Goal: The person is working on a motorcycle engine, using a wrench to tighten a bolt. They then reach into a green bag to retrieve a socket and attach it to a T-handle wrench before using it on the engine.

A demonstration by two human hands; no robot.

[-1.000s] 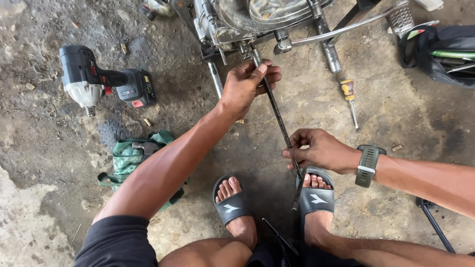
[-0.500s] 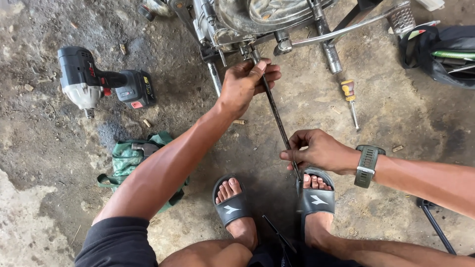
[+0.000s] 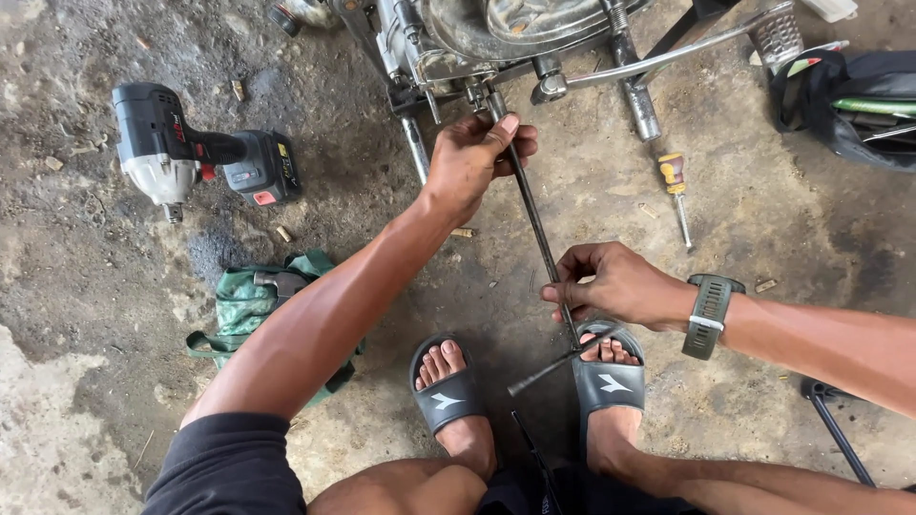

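1. I see my left hand (image 3: 472,162) clamped around the upper end of one long, thin, dark metal rod (image 3: 534,219), just below the greasy engine underside (image 3: 458,38) at top centre.
2. My right hand (image 3: 620,284) grips the rod's lower end, centre right, above my two black slide sandals (image 3: 448,396).
3. One black-and-grey impact wrench (image 3: 191,157) lies on the rough, stained concrete floor (image 3: 76,381), upper left.
4. One yellow-handled screwdriver (image 3: 676,186) lies upper right; one crumpled green cloth (image 3: 253,300) lies left of centre.
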